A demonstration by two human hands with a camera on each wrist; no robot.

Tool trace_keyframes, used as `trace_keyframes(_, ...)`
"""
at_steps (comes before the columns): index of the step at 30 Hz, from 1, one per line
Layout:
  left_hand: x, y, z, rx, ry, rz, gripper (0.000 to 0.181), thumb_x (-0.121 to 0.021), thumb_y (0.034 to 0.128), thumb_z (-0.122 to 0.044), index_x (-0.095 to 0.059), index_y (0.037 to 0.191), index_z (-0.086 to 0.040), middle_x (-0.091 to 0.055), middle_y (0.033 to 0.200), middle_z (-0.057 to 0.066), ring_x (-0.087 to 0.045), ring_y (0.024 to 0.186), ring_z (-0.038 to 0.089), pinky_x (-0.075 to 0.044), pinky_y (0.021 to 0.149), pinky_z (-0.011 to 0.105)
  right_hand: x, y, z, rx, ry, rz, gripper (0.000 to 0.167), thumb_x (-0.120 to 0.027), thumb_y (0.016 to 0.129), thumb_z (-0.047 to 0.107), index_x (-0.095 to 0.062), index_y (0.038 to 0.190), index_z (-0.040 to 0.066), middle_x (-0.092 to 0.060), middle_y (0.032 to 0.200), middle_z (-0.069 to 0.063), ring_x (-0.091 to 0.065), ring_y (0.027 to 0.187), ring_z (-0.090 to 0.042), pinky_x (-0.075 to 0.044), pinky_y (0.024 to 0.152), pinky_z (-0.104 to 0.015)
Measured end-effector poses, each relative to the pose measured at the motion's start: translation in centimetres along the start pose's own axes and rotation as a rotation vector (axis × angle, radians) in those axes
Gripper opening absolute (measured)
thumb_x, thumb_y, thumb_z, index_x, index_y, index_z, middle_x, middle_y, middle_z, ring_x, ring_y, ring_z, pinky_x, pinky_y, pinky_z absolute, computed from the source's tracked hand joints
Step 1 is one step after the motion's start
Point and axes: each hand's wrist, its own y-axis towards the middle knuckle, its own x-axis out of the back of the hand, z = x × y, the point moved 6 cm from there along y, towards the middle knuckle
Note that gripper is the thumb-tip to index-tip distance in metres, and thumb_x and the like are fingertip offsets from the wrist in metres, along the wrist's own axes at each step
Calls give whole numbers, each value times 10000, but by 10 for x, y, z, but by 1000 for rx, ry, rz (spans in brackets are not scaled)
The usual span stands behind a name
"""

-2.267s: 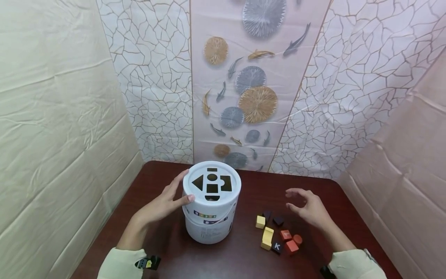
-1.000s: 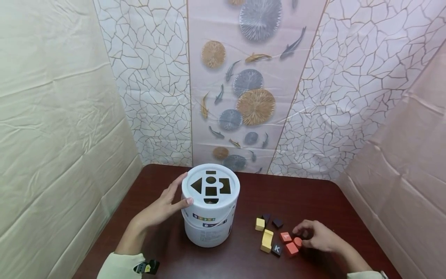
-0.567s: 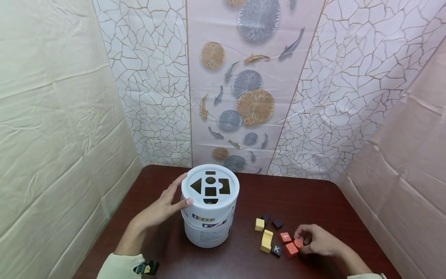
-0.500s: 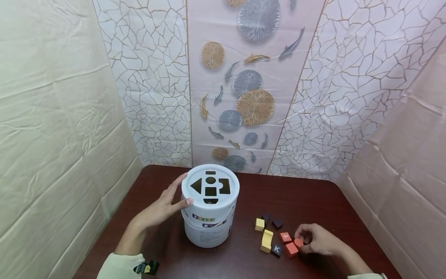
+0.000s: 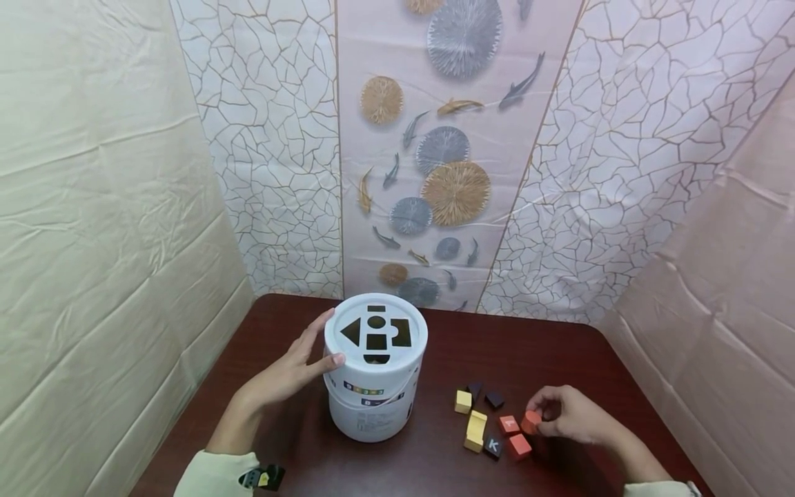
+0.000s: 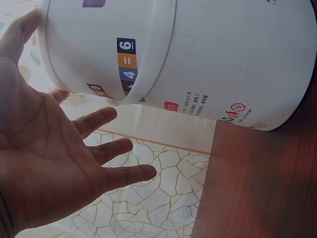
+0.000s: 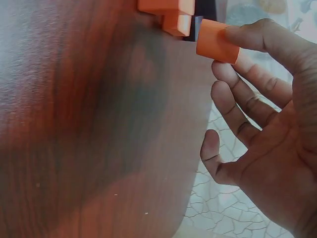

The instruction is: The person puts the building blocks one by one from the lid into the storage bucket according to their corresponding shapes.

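A white bucket [image 5: 373,407] stands upright on the dark red table, its lid [image 5: 397,355] pierced with cut-outs of several shapes. Against the lid's left rim rests my left hand [image 5: 286,373], thumb and forefinger spread; the left wrist view has this hand [image 6: 54,148] with its other fingers extended beside the bucket [image 6: 223,54]. My right hand [image 5: 574,415] pinches an orange-red cylinder block [image 5: 531,422] between thumb and fingers. In the right wrist view that cylinder [image 7: 215,42] is held just off the table, near other orange blocks [image 7: 166,6].
Left of my right hand lie two red blocks [image 5: 519,446], a black block marked K [image 5: 493,447], a yellow notched block [image 5: 475,431], a yellow cube [image 5: 462,401] and dark blocks [image 5: 494,399]. Patterned cloth [image 5: 292,172] hangs behind the table [image 5: 497,345].
My right hand came down from above the blocks, took hold of the cylinder and has now raised it slightly. The left hand has stayed at the bucket's lid.
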Motion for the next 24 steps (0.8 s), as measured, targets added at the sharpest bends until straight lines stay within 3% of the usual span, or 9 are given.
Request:
trace_keyframes(10,-1,-2,-2,-17,-21,13,937,-727,1041,-505,-111,1747,-490,-106,1859,40,-16,1724,436,-125,1240,895,17,5,31,44,-40,-50,248,-928,877,187,-785,1074,142,-751,985,34,-622,846,-6,-529,731,-227)
trace_keyframes(16,-1,-1,-2,-16,-34,12,939,-729,1044,-497,-113,1752,-474,-103,1860,40,-20,1726,430,-129,1245,890,33,9,55,89,-127,-117,233,-938,876,224,-786,1053,210,-740,971,92,-608,872,-51,-495,733,-236)
trace_keyframes(24,-1,-1,-2,-8,-18,9,949,-729,1042,-506,-108,1758,-457,-95,1863,51,-13,1725,442,-120,1245,891,41,14,74,141,-142,-136,245,-932,880,192,-779,1071,214,-707,957,95,-623,863,-43,-514,731,-236)
